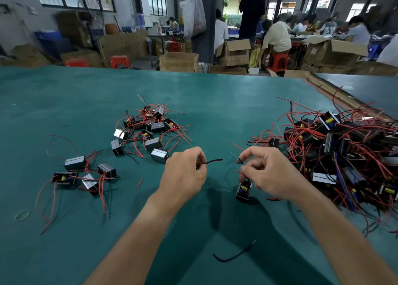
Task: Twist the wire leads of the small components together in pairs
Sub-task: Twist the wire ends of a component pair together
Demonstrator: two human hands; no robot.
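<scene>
- At the near middle of the green desk (64, 103), the left hand (183, 174) and the right hand (271, 174) are held side by side, with a gap between them.
- A dark wire lead (214, 160) is pinched by the curled fingers (193, 154) of the left hand; its free end sticks out to the right, toward the other hand.
- A thin lead (234, 155) is pinched at the fingertips of the right hand, which are curled round it.
- A small black component (243, 190), with a yellow part showing inside, is seen just under the right hand, by the thumb; whether it rests on the desk cannot be told.
- A large pile (344, 151) of like components, tangled in red and black wires, is heaped at the right edge of the desk.
- A middle group (148, 131) of components is spread beyond the left hand, and a smaller group (86, 172) lies farther left.
- A loose black wire (234, 254) lies between the forearms, a short red offcut (140, 183) beside the left hand, and a rubber band (22, 215) near the left edge.
- Cardboard boxes (234, 52) and seated people are seen beyond the desk.
</scene>
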